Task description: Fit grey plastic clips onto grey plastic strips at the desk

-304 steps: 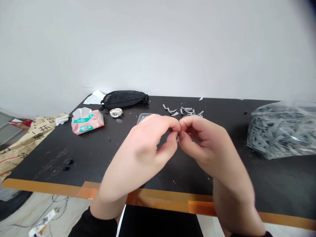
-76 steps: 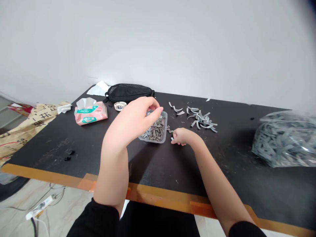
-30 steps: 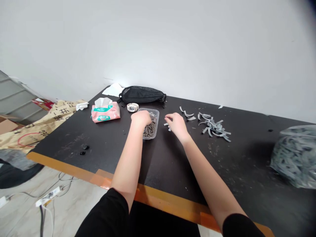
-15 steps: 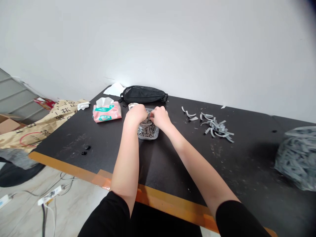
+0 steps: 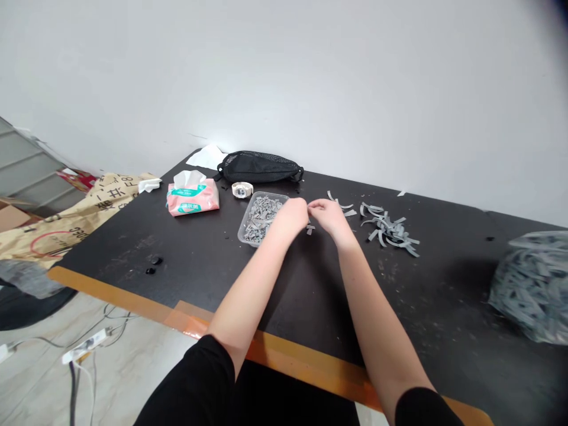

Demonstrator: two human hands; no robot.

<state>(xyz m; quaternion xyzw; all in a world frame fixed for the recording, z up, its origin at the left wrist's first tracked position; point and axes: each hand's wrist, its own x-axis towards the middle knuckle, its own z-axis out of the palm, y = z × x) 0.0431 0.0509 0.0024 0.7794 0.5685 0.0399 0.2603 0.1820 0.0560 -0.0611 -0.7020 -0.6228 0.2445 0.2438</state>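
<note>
My left hand (image 5: pixel 293 216) is closed just right of a clear plastic container (image 5: pixel 242 228) filled with small grey pieces (image 5: pixel 264 214). Close beside it, my right hand (image 5: pixel 328 216) has its fingertips pinched together. A small grey piece (image 5: pixel 310 229) shows below and between the two hands; whether fingers touch it is unclear. What either hand grips is too small to make out. To the right lies a loose pile of curved grey strips (image 5: pixel 390 229), with a few more strips (image 5: pixel 348 212) just behind my right hand.
A pink tissue pack (image 5: pixel 193 198), a white watch (image 5: pixel 242 190) and a black mesh pouch (image 5: pixel 261 167) lie at the back left. A clear bag of grey strips (image 5: pixel 535 287) stands at the right. Small black items (image 5: pixel 156 260) lie at the left.
Both hands have moved right, from over the container to beside it. The container and the watch are now more exposed, and a small grey piece shows by the hands.
</note>
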